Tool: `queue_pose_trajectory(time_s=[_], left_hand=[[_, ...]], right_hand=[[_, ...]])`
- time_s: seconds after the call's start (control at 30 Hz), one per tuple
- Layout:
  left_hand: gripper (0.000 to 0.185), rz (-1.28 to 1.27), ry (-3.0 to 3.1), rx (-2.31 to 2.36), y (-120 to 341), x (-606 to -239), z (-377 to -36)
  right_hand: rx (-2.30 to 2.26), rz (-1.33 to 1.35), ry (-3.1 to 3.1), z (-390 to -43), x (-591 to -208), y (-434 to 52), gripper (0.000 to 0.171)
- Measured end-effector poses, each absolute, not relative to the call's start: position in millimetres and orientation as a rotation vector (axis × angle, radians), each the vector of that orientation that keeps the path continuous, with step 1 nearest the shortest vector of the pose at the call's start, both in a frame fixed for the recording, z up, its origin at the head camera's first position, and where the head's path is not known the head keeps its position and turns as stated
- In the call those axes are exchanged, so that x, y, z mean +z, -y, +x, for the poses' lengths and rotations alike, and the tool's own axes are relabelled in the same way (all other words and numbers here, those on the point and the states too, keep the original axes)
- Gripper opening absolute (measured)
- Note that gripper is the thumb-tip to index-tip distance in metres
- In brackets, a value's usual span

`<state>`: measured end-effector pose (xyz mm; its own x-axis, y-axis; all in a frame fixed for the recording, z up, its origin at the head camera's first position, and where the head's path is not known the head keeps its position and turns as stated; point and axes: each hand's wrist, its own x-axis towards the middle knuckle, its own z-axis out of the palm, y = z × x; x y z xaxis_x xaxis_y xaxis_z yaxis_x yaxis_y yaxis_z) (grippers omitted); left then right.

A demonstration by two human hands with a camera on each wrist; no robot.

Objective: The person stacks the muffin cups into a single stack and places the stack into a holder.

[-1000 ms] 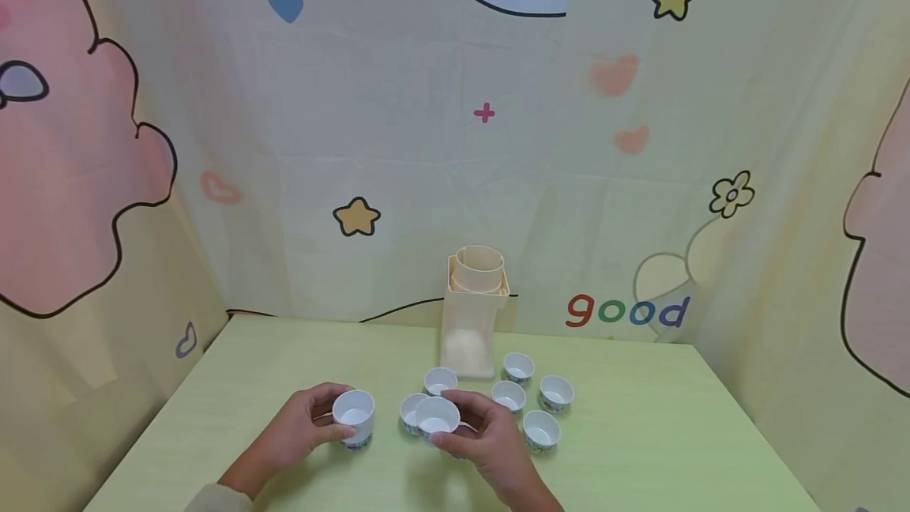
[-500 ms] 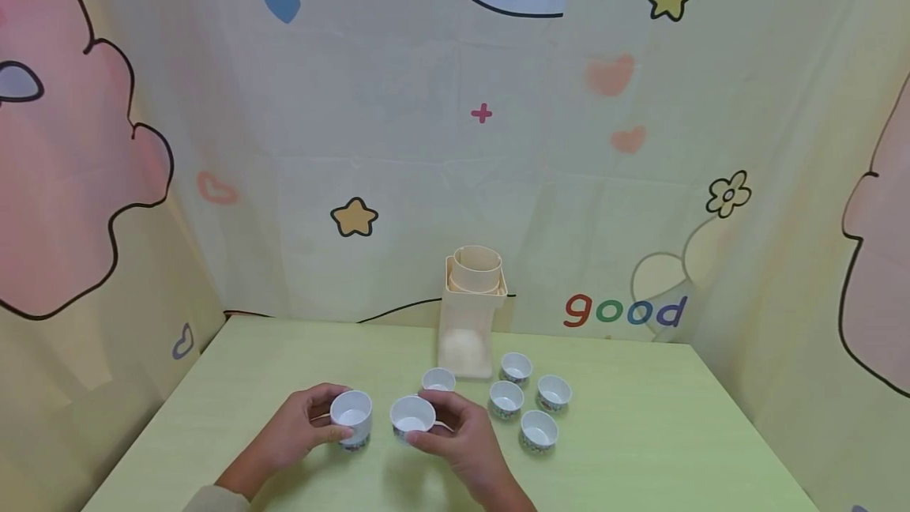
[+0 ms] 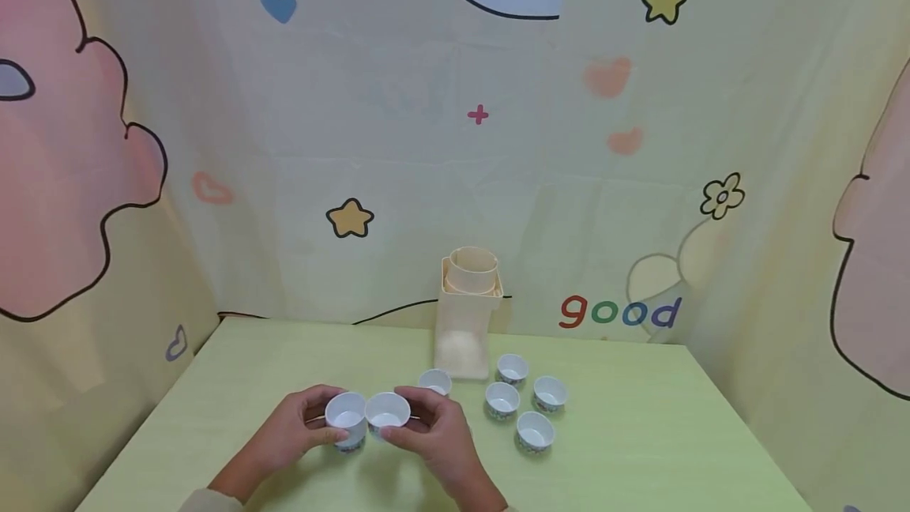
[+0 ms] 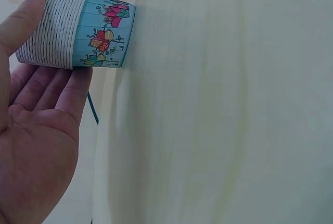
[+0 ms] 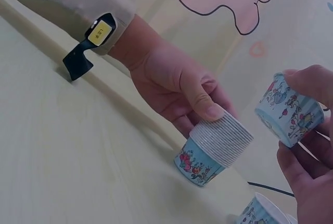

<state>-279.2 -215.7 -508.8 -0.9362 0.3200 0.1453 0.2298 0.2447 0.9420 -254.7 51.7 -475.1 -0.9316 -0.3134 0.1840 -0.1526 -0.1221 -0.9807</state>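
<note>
My left hand (image 3: 295,427) grips a stack of nested paper cups (image 3: 346,411), thumb in front and fingers behind. In the left wrist view the stack (image 4: 57,28) shows many close white rims above one light-blue wall printed with flowers and birds. My right hand (image 3: 444,434) pinches another paper cup (image 3: 388,409) between thumb and fingers, mouth up, directly right of the stack. From the right wrist, this blue flowered cup (image 5: 289,110) is tilted and higher than the stack (image 5: 218,139), with a gap between them.
Behind my right hand stands a partly hidden cup (image 3: 434,380). Several more cups, including a front one (image 3: 535,431), stand upright to the right. A cream plastic holder (image 3: 462,334) with a round top stands at the back, before a printed curtain.
My right hand has moved left with its cup, from over the other cups to beside the stack. My left hand keeps the stack in nearly the same place.
</note>
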Motion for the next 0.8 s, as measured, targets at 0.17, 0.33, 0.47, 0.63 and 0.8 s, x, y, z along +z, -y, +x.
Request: queue_pose_trajectory(time_s=[0.17, 0.33, 0.47, 0.63, 0.8], left_hand=[[0.065, 0.528, -2.421, 1.799, 216.9, -510.0, -278.7], [0.065, 0.534, -2.411, 1.810, 215.9, -509.6, -278.9], [0.062, 0.554, -2.390, 1.831, 216.1, -509.3, -278.5], [0.063, 0.587, -2.364, 1.852, 216.4, -508.8, -278.2], [0.065, 0.575, -2.359, 1.859, 215.8, -508.1, -278.1]], right_hand=[[-2.225, -0.521, -2.020, -258.1, -473.7, -43.0, 0.055], [-2.235, -0.547, -2.018, -263.7, -471.2, -34.2, 0.056], [-2.219, -0.563, -2.039, -268.4, -468.5, -27.0, 0.055], [-2.196, -0.567, -2.061, -274.8, -467.2, -19.7, 0.053], [-2.197, -0.581, -2.059, -280.3, -467.1, -13.4, 0.052]])
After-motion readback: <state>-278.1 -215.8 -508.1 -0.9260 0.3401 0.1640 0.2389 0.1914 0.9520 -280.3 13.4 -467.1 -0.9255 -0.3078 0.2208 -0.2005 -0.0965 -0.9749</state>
